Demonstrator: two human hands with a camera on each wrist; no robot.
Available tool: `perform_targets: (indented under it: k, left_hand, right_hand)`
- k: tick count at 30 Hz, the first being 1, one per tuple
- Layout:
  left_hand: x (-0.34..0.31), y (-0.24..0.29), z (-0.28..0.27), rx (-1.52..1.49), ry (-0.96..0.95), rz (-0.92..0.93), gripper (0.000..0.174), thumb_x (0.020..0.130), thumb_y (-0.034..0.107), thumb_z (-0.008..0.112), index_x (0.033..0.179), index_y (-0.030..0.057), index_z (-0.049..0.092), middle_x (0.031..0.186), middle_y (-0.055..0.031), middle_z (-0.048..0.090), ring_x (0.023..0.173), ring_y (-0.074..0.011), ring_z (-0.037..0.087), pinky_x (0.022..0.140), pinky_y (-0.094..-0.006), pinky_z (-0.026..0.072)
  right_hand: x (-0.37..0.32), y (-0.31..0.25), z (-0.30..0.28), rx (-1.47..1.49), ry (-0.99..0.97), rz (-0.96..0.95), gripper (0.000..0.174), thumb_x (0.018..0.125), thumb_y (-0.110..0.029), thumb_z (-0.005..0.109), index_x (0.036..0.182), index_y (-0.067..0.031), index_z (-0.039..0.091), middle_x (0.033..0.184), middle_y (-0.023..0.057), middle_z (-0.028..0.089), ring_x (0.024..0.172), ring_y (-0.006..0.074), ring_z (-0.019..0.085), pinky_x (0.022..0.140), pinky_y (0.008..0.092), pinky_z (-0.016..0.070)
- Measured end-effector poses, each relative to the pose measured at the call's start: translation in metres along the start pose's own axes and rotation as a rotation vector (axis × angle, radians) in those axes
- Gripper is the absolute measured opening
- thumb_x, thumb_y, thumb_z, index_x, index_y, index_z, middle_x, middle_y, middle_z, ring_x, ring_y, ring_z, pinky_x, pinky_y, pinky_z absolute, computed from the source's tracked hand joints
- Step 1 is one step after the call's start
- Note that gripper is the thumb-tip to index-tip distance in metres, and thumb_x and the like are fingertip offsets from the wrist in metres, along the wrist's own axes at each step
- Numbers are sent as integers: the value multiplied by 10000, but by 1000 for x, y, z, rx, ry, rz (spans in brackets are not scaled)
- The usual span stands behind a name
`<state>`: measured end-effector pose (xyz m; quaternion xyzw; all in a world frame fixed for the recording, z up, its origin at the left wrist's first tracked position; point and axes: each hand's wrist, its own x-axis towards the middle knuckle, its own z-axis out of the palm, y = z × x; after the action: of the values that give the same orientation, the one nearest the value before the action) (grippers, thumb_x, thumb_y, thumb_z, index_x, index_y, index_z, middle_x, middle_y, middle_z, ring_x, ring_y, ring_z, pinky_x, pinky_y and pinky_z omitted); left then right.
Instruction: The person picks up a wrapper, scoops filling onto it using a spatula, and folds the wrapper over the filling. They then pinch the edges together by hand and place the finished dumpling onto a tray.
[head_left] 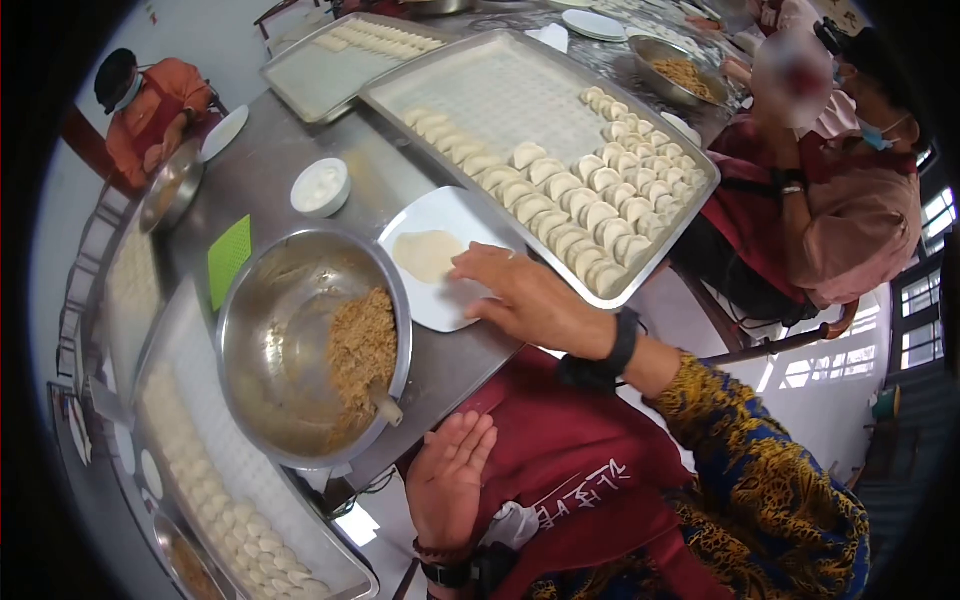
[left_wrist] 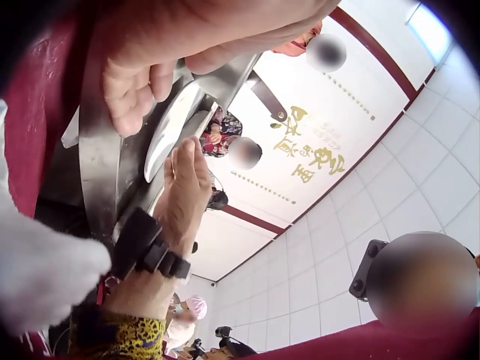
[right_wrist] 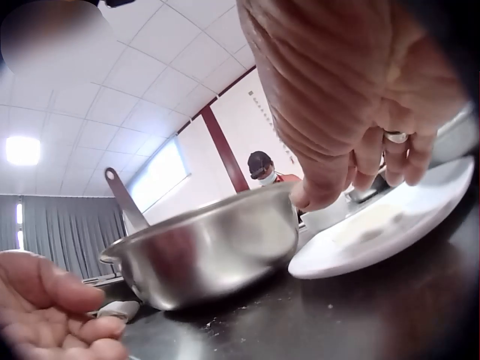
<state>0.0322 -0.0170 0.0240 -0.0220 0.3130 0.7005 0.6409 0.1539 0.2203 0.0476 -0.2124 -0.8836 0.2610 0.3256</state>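
Observation:
My right hand (head_left: 540, 300) reaches over a white plate (head_left: 445, 312), its fingertips right at the edge of a round dough wrapper (head_left: 425, 256). In the right wrist view its thumb stands apart from the fingers, and a ring shows on one finger. Palm up and holding nothing, my left hand (head_left: 450, 475) is held in front of the apron, just below the steel bowl (head_left: 262, 400). Inside that bowl, minced filling (head_left: 362, 340) is heaped on the right side, with a utensil's handle (head_left: 385, 404) sticking out over the rim.
Beyond the plate lies a large metal tray (head_left: 500, 48) with rows of folded dumplings (head_left: 575, 205). A small white bowl (head_left: 321, 187) and a green perforated card (head_left: 230, 258) sit behind the steel bowl. Another dumpling tray (head_left: 215, 400) is at lower left. People sit nearby.

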Motion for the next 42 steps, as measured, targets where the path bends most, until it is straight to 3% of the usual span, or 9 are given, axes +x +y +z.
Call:
perform_targets:
  k: [3, 8, 13, 15, 17, 24, 34, 39, 42]
  left_hand:
    - [-3, -1, -6, -22, 23, -5, 498, 1050, 272, 434, 1316, -148, 454, 1439, -320, 387, 1378, -446, 355, 1198, -527, 268]
    - [-5, -5, -9, -40, 4, -33, 499, 1035, 285, 472, 1306, -135, 471, 1421, -296, 418, 1363, -420, 381, 1186, -519, 290]
    - [-3, -9, -20, -82, 72, -25, 488, 1072, 266, 354, 1289, -150, 484, 1355, -306, 495, 1312, -445, 442, 1174, -547, 302]
    - [-1, -6, -11, -102, 54, -32, 494, 1072, 272, 354, 1290, -152, 482, 1359, -307, 493, 1310, -443, 445, 1172, -545, 306]
    - [-6, 6, 27, -157, 244, -112, 517, 1081, 224, 284, 1429, -157, 297, 1538, -300, 273, 1444, -400, 259, 1237, -504, 166]
    - [-8, 2, 27, -114, 230, -75, 512, 1074, 209, 332, 1402, -183, 326, 1494, -331, 326, 1414, -424, 308, 1233, -508, 178]
    - [-12, -1, 28, -68, 235, -38, 517, 1077, 230, 333, 1395, -176, 352, 1488, -329, 341, 1410, -421, 321, 1229, -508, 187]
    - [-10, -4, 17, -46, 229, -24, 525, 1079, 236, 329, 1415, -168, 325, 1509, -320, 314, 1420, -423, 300, 1230, -508, 179]
    - [-5, -12, -23, -27, 6, 6, 481, 1042, 284, 462, 1316, -111, 473, 1407, -279, 445, 1342, -396, 415, 1181, -499, 308]
  right_hand:
    - [22, 9, 31, -94, -43, 77, 412, 867, -154, 703, 1222, 4, 565, 1262, 202, 599, 1263, 379, 516, 1028, 461, 432]
    - [60, 43, 66, -310, 34, 174, 342, 794, -149, 728, 1056, 18, 586, 1058, 187, 615, 1065, 393, 556, 867, 471, 476]
    - [67, 52, 65, -510, 67, 192, 246, 761, -136, 735, 912, 10, 608, 934, 187, 626, 885, 372, 596, 734, 477, 492]
    - [66, 59, 67, -441, 169, 34, 133, 760, -107, 710, 815, -9, 638, 811, 184, 627, 761, 368, 619, 685, 468, 500]
    - [66, 53, 62, -427, 192, 57, 88, 761, -97, 694, 774, -23, 648, 774, 174, 627, 732, 363, 626, 676, 459, 504]
    - [65, 63, 71, -443, 245, 76, 38, 732, -61, 615, 703, -55, 640, 703, 174, 635, 711, 350, 635, 629, 461, 494]
    - [56, 37, 55, -465, 238, 27, 38, 759, -69, 605, 784, -48, 625, 726, 157, 644, 733, 343, 643, 648, 450, 487]
    - [30, 23, 42, -67, 241, 171, 123, 903, -167, 627, 902, -49, 662, 808, 152, 671, 713, 333, 645, 640, 414, 491]
    - [13, 8, 26, 2, 195, 210, 154, 942, -201, 627, 950, -57, 684, 804, 150, 670, 689, 260, 651, 643, 352, 499]
